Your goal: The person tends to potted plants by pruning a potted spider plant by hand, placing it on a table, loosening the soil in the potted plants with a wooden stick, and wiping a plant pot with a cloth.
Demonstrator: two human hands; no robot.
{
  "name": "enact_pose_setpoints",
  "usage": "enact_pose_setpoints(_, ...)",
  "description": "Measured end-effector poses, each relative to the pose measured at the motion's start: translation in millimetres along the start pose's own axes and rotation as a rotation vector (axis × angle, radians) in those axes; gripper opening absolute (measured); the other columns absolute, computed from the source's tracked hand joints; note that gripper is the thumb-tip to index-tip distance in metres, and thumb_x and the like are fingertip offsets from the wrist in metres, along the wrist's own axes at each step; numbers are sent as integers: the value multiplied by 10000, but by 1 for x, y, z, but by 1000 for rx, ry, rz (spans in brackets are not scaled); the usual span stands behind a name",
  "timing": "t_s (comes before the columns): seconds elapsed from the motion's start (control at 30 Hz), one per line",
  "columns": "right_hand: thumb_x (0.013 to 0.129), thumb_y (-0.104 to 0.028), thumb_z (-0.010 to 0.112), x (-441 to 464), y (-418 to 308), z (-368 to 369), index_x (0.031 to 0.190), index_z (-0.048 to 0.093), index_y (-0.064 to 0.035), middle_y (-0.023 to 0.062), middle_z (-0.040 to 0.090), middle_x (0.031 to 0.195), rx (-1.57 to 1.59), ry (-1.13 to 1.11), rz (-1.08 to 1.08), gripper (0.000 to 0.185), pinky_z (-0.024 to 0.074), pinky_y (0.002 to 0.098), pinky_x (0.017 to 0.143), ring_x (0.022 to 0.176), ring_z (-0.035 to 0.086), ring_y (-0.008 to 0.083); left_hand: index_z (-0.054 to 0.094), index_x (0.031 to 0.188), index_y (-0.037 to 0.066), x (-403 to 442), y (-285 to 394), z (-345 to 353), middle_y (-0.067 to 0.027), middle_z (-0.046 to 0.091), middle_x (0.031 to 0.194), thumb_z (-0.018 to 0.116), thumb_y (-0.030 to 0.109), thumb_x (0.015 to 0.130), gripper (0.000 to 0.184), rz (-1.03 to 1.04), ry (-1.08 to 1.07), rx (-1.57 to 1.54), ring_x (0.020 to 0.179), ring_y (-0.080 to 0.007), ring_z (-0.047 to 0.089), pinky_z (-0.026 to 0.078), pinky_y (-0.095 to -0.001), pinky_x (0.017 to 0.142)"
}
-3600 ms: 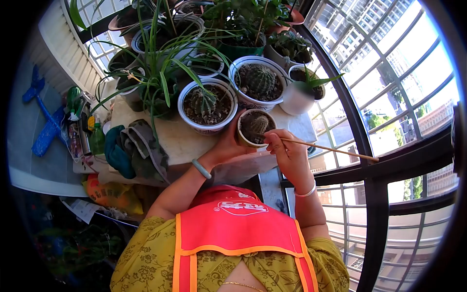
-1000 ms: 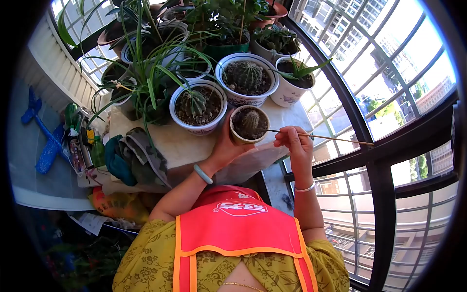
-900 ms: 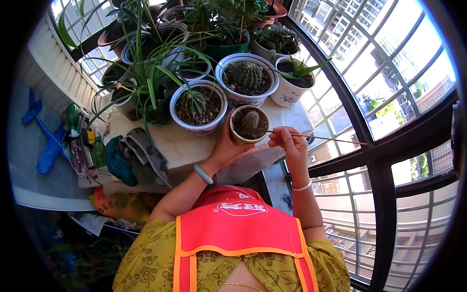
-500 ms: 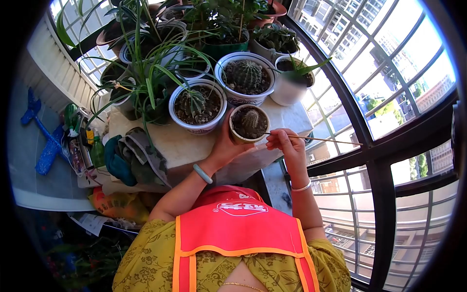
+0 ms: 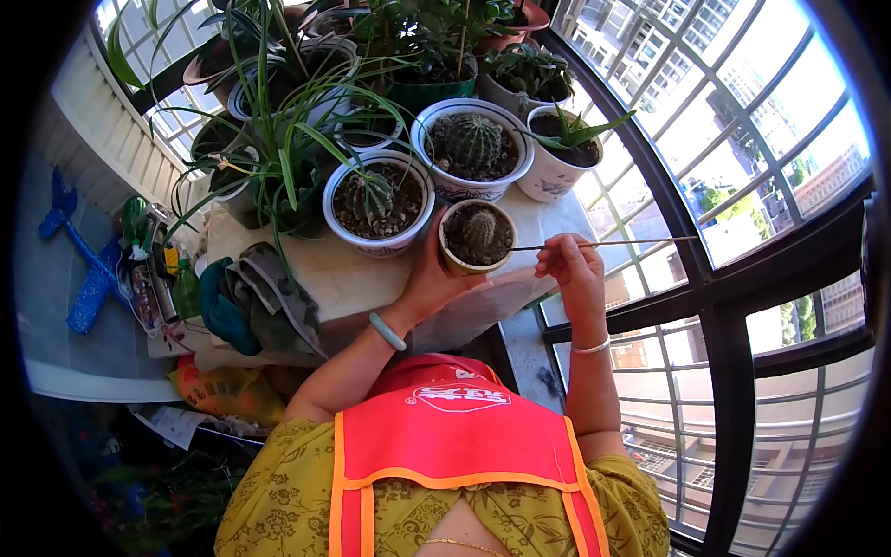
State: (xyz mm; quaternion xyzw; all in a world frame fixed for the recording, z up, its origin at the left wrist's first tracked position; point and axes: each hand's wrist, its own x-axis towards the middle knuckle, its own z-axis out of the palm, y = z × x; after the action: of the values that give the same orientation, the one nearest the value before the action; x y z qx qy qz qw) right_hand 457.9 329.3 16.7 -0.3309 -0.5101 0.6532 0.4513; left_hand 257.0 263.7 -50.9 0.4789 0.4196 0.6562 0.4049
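My left hand [image 5: 434, 281] is wrapped round the near side of a small pale flowerpot [image 5: 464, 267], held at the table's front edge. In its dark soil grows a small round cactus [image 5: 478, 228]. Pinched in the fingers of my right hand [image 5: 573, 266] is a long thin stick [image 5: 640, 242]. Its left tip meets the pot's right rim, though I cannot tell whether it touches the soil. Just behind stand two larger white pots, one with a small ribbed cactus [image 5: 370, 197], the other with a bigger round cactus [image 5: 471, 141].
A white pot with a pointed-leaf plant [image 5: 557, 176] stands at the table's right, near the barred window [image 5: 691, 167]. Long-leaved plants [image 5: 288, 148] crowd the back left. Crumpled cloth [image 5: 269, 297] lies on the table's [image 5: 343, 283] left front, beside a green bottle [image 5: 187, 290].
My right hand has shifted right and slightly up with the stick, which now lies more level. My left hand and the small pot stay nearly still.
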Motion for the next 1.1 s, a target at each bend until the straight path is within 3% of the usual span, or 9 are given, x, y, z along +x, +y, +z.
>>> enact_pose_setpoints(0.13, 952, -222, 460, -4, -5, 8, 933, 582, 2, 99, 627, 773, -2, -21, -33, 256, 519, 270, 623, 645, 610, 152, 111, 1409, 66, 0, -3, 0, -123, 342, 1363, 810, 68, 605, 1065, 9, -11, 1, 1273, -233, 346, 308, -361, 1051)
enact_pose_setpoints(0.2, 952, -205, 461, -6, -2, 13, 944, 586, 12, 104, 631, 782, -187, -98, -92, 250, 519, 261, 626, 656, 616, 148, 108, 1411, 69, 1, -1, 0, -121, 335, 1368, 810, 69, 606, 1067, 5, -13, -34, 1274, -232, 344, 307, -360, 1052)
enact_pose_setpoints(0.4, 951, -201, 466, -6, -18, 7, 920, 594, 22, 91, 630, 750, -330, -59, -159, 259, 512, 250, 624, 644, 613, 137, 104, 1412, 75, 0, 2, 0, -113, 327, 1372, 799, 50, 615, 1059, -19, -20, -24, 1278, -228, 338, 303, -361, 1055)
enact_pose_setpoints(1.1, 936, -166, 496, 30, -38, 33, 879, 604, 40, 65, 620, 709, -580, -79, -283, 239, 481, 221, 579, 612, 592, 102, 156, 1392, 51, 1, 3, 0, -111, 336, 1360, 819, 58, 575, 1052, -21, 18, -4, 1280, -223, 332, 291, -354, 1063)
